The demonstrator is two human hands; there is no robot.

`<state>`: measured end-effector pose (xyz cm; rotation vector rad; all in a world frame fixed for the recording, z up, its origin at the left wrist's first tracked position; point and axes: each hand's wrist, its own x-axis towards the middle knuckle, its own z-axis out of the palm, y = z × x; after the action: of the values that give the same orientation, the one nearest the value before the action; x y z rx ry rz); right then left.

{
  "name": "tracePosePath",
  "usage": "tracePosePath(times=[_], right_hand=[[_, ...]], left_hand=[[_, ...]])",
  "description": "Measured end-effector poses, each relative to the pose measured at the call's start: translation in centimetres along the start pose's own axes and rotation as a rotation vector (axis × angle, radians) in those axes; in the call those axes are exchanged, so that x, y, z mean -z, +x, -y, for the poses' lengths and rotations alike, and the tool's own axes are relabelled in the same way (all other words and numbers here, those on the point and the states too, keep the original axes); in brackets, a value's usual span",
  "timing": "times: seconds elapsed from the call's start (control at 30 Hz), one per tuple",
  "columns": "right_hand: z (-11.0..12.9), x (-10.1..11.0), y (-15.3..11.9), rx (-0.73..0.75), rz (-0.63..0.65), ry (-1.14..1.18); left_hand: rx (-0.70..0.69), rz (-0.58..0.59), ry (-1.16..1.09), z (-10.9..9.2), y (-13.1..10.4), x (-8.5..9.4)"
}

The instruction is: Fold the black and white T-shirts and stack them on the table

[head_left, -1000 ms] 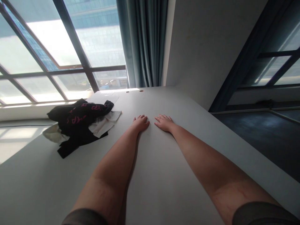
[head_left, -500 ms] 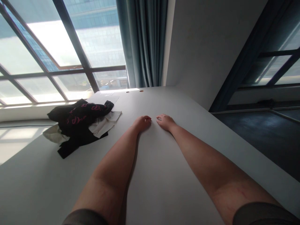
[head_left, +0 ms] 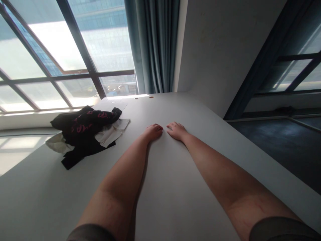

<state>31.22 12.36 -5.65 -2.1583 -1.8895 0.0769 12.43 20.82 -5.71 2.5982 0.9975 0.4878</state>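
Observation:
Both arms reach forward over a white table (head_left: 175, 187). My left hand (head_left: 153, 132) rests palm down on its surface near the middle, fingers loosely spread and holding nothing. Just to the right, with a small gap between, my right hand (head_left: 176, 130) lies on the table too, its fingers apart and nothing in them. A heap of black clothes (head_left: 85, 130) with pink lettering sits on the left part of the table, away from both hands. White cloth (head_left: 110, 133) sticks out from the heap's right side, and a pale piece (head_left: 59, 143) shows at its left.
Behind the table hang blue-grey curtains (head_left: 152, 47) beside large windows (head_left: 110, 36). A grey wall (head_left: 215, 43) rises at the back right. Two small round holes (head_left: 151, 97) are near the table's far edge. Dark floor (head_left: 281, 140) shows on the right.
The fingers of my left hand have shifted slightly and lie flatter on the table. My right hand has barely moved, and the clothes have stayed where they were.

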Motion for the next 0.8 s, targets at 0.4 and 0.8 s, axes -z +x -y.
tracePosePath(times=[0.4,0.8], right_hand=[[0.7,1.3,-0.7,0.109,-0.045,0.172],[1.2,1.3,-0.7,0.180,0.036,0.154]], left_hand=[[0.026,-0.013,0.051,-0.2,-0.2,0.1],[0.144,-0.052,0.079,-0.4,-0.3,0.1]])
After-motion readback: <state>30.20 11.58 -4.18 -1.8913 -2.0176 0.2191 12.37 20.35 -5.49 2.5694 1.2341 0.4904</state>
